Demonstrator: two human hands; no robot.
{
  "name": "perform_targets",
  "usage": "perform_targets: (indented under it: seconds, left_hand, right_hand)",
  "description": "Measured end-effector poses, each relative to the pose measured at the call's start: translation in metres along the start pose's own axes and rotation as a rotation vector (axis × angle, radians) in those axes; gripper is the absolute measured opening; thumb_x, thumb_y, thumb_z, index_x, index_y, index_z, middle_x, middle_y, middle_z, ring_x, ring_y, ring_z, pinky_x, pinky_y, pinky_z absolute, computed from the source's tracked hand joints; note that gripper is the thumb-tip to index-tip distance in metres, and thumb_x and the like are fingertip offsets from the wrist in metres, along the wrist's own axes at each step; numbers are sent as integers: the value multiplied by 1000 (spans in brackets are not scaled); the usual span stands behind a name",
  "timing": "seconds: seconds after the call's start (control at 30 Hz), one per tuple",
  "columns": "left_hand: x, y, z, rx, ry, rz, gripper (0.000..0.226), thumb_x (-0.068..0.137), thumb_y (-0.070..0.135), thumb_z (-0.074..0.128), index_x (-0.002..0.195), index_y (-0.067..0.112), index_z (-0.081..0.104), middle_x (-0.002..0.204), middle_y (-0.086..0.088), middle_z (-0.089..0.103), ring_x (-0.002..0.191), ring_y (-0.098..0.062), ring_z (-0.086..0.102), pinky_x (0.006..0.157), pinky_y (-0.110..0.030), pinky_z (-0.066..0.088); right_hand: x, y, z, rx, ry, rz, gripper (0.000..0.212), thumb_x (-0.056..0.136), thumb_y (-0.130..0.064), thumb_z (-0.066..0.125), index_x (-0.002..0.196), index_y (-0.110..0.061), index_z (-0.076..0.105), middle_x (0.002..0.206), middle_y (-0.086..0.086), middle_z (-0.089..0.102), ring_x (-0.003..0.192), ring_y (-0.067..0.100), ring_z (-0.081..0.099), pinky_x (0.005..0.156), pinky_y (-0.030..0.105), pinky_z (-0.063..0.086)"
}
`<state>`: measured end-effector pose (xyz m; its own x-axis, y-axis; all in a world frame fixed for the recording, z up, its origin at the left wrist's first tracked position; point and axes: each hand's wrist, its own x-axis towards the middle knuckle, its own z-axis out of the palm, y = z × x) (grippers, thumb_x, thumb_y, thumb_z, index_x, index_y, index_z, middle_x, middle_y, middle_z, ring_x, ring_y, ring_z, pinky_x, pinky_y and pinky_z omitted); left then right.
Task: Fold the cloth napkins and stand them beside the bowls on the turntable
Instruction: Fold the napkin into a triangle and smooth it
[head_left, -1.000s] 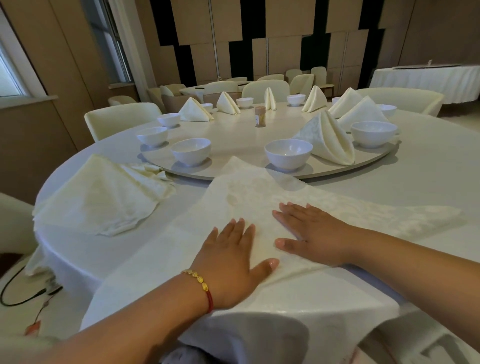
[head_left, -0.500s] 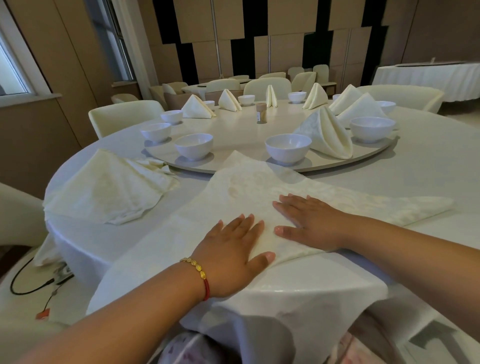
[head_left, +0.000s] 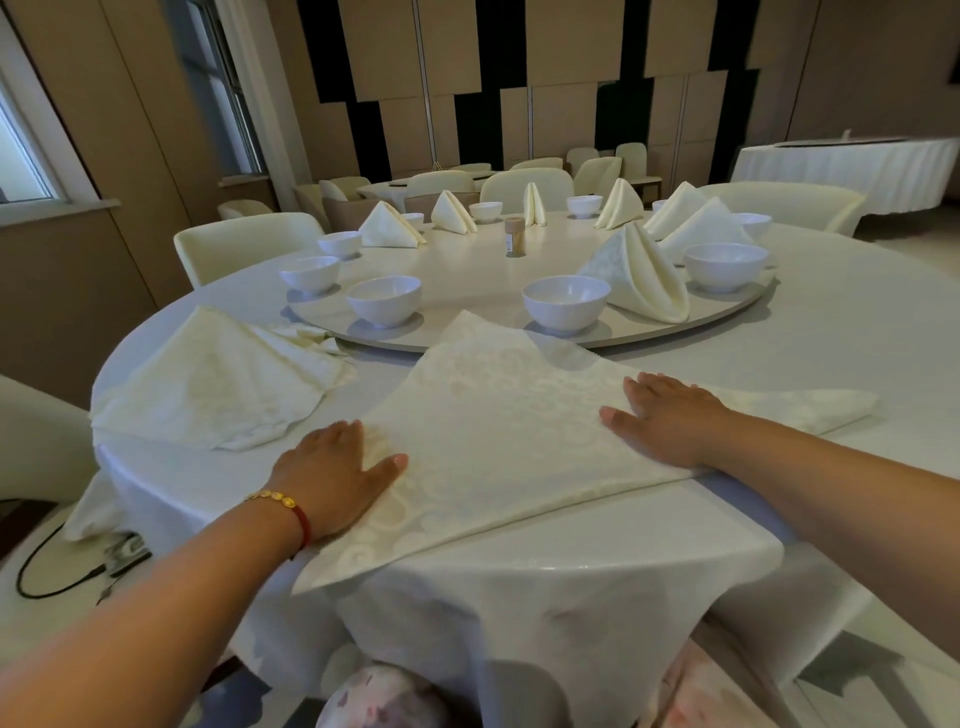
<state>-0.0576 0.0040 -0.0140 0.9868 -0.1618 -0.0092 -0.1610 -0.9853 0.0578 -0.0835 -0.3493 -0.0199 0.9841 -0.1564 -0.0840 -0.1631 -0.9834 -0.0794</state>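
Note:
A cream patterned napkin lies folded into a triangle on the table in front of me, its far tip at the turntable. My left hand presses flat on its left part, fingers straight. My right hand presses flat on its right part. On the turntable stand several white bowls, the nearest one just beyond the napkin's tip. A folded napkin stands upright to that bowl's right. More folded napkins stand around the far rim.
A stack of unfolded napkins lies on the table to the left. A small wooden toothpick holder stands mid-turntable. Cream chairs ring the table. A cable lies on the floor at lower left.
Both hands have slid apart along the napkin, the left hand leftward and the right hand rightward, smoothing it flat. The view has shifted back a little.

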Motion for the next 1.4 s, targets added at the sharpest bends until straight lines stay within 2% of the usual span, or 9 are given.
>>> perform_targets:
  seconds: [0.1,0.27,0.4,0.5,0.6,0.73,0.87,1.1,1.4]
  left_hand:
    - [21,-6,-10,-38,92,-154,69,83,66,51,125,12,49,122,-13,55,110,-32,53,91,-42,47]
    - [54,-9,-21,-168,-39,-216,45,90,49,57,78,6,55,78,-8,59,77,-23,55,70,-29,39]
    - [62,2,-27,-102,-54,-176,38,95,41,54,92,3,58,91,-10,59,86,-24,53,75,-29,38]
    - [75,8,-32,-133,29,-172,38,94,39,55,103,2,60,102,-11,62,96,-28,57,81,-32,42]
    - [89,17,-33,-108,67,-154,34,93,42,54,96,8,56,108,-10,62,98,-29,55,88,-37,45]
    - [80,40,-30,65,150,-149,58,92,48,53,130,6,42,134,-16,45,121,-33,43,95,-43,42]
    - [33,67,-21,-149,172,140,53,96,41,47,139,10,40,142,-11,39,132,-30,35,106,-42,35]
    - [-14,52,6,12,-79,293,61,100,51,15,154,25,2,161,4,-4,148,-12,-3,120,-38,3]
    - [-28,-68,3,-85,46,37,65,95,60,25,149,24,27,157,2,25,143,-17,24,116,-38,19]
  right_hand:
    - [20,6,-11,88,214,100,66,94,-59,35,133,-6,44,138,16,46,127,34,39,101,41,37]
    - [48,17,-28,76,180,249,62,89,-59,49,127,-10,48,134,14,43,127,34,37,97,40,37]
    - [60,26,-31,98,87,259,55,91,-56,49,120,-10,56,127,11,53,120,31,47,96,35,38]
    - [52,35,-1,369,466,-11,47,86,-43,58,91,3,63,94,7,57,90,14,56,84,26,39]
    - [42,31,-35,190,96,155,33,93,-32,58,70,-9,53,76,3,52,73,16,53,68,27,43]
    - [28,10,-51,-115,160,322,50,92,-53,51,119,-10,51,125,12,52,118,31,45,92,38,39]
    - [6,-47,-34,59,373,-22,58,94,-52,47,132,-10,45,134,14,49,125,33,43,97,38,37]
    - [-36,-117,5,-5,-92,-354,79,93,-67,13,154,-20,-4,162,-1,-7,148,14,-7,121,38,0]
    - [-41,-113,5,-35,-93,-350,76,93,-65,12,154,-23,-4,161,-4,-10,147,10,-10,120,35,-3]
